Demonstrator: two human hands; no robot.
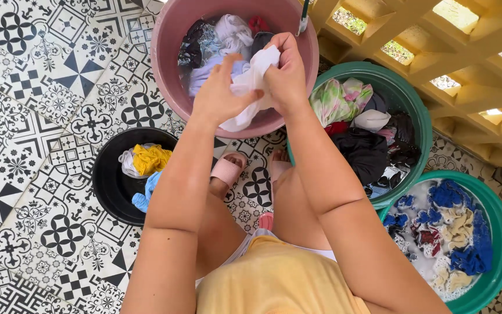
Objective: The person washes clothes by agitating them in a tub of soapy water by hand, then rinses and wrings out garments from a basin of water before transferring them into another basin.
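Both hands grip a wet white cloth [250, 87] over the near rim of a pink basin [167, 52]. My left hand [219, 96] clutches its left part with the fingers spread upward. My right hand [289, 72] is closed over its upper right part. The cloth hangs down between the hands in front of the basin wall. Inside the basin lie several soaked garments [222, 35], white, black, lilac and red, in water.
A black bowl [107, 180] at the left holds yellow, white and blue cloths. A green tub [413, 104] at the right is piled with dark and floral clothes. Another green tub [498, 232] holds blue items in suds. Patterned tiles [30, 116] cover the floor; a yellow lattice [472, 52] stands behind.
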